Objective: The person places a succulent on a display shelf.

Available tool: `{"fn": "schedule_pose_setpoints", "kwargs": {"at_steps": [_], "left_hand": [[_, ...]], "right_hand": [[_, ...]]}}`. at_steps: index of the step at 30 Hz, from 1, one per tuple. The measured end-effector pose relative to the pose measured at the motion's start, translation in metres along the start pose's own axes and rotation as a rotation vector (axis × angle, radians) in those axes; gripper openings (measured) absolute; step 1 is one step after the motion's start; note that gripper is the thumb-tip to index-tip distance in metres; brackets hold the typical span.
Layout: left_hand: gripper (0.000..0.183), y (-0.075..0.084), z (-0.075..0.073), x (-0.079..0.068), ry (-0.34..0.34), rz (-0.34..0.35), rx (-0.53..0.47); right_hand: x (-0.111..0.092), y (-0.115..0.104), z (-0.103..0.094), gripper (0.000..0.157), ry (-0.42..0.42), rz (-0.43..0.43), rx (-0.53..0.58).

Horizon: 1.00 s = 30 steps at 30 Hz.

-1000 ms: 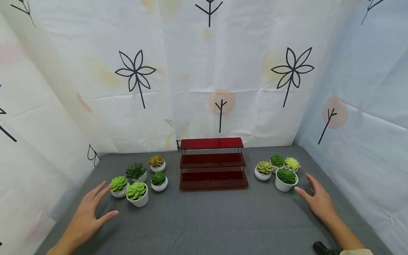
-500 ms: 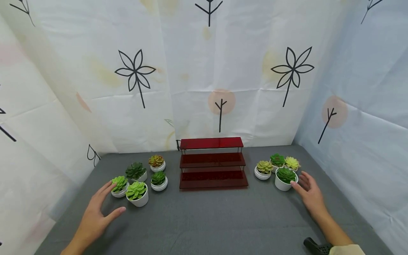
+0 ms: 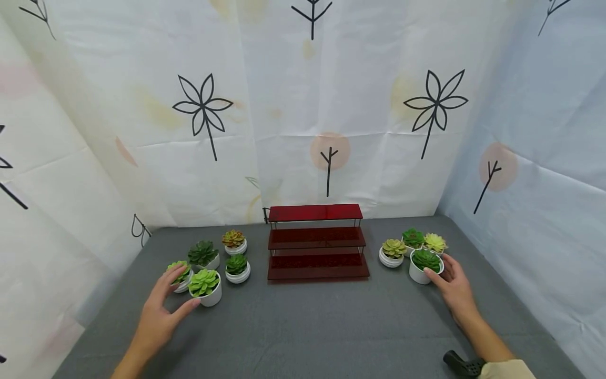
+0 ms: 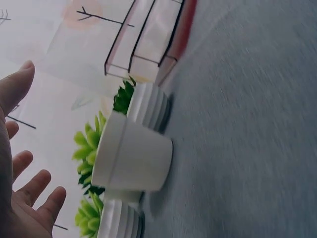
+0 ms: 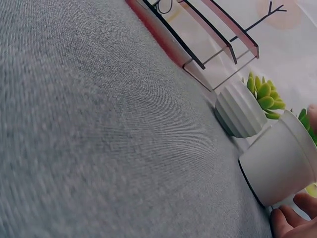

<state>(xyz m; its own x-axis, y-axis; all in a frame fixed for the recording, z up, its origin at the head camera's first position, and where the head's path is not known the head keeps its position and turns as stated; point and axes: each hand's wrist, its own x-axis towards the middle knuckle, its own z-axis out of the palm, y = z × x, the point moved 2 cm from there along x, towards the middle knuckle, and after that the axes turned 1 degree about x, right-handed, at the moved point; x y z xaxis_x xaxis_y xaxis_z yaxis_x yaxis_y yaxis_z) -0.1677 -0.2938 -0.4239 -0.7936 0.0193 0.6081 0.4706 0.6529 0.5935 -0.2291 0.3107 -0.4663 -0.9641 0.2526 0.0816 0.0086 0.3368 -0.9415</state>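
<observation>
In the head view my left hand [image 3: 158, 318] reaches toward a light-green potted succulent [image 3: 203, 283], its thumb close to the white pot. Its fingers overlap another light-green succulent [image 3: 181, 273] just behind. The left wrist view has thumb and fingers [image 4: 35, 187] spread apart, with a gap before the smooth pot [image 4: 136, 156]. On the right, my right hand [image 3: 456, 292] is at a dark-green succulent in a white pot [image 3: 418, 275]. Its thumb overlaps the pot's front and its fingers lie along the right side. In the right wrist view bent fingers [image 5: 292, 220] appear beside that pot [image 5: 277, 161].
A three-tier dark red shelf [image 3: 317, 239] stands at the back centre. Left of it are more succulents: dark green [image 3: 202, 253], brownish [image 3: 233, 239] and green [image 3: 236, 266]. Yellow-green ones [image 3: 393, 250] and another green one [image 3: 413, 238] stand at the right. Patterned cloth walls [image 3: 284, 105] enclose the grey table [image 3: 303, 326].
My left hand has moved right and forward to the light-green succulents. My right hand has moved left until its thumb and fingers reach the white pot. The plants stay where they were.
</observation>
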Motion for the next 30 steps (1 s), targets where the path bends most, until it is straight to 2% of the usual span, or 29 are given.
{"fn": "schedule_pose_setpoints", "kwargs": {"at_steps": [6, 10, 15, 20, 23, 30], "left_hand": [[0.076, 0.005, 0.012, 0.005, -0.005, -0.031, -0.043], [0.074, 0.01, 0.02, 0.009, 0.0, -0.048, -0.071], [0.065, 0.032, 0.026, 0.018, 0.028, -0.061, -0.099], [0.058, 0.053, 0.026, 0.023, 0.07, -0.053, -0.133], [0.057, 0.056, 0.028, 0.026, 0.079, -0.048, -0.154], [0.057, 0.061, 0.041, 0.033, 0.05, 0.013, -0.255]], "right_hand": [[0.002, 0.001, 0.005, 0.083, -0.033, -0.028, -0.026], [0.004, 0.001, 0.007, 0.084, -0.036, -0.024, 0.004], [0.005, 0.001, 0.01, 0.085, -0.023, -0.017, 0.018], [0.006, 0.0, 0.013, 0.086, -0.032, -0.031, 0.01], [0.006, 0.001, 0.013, 0.085, -0.03, -0.037, 0.016], [0.005, 0.002, 0.012, 0.084, -0.008, -0.041, 0.013]]}}
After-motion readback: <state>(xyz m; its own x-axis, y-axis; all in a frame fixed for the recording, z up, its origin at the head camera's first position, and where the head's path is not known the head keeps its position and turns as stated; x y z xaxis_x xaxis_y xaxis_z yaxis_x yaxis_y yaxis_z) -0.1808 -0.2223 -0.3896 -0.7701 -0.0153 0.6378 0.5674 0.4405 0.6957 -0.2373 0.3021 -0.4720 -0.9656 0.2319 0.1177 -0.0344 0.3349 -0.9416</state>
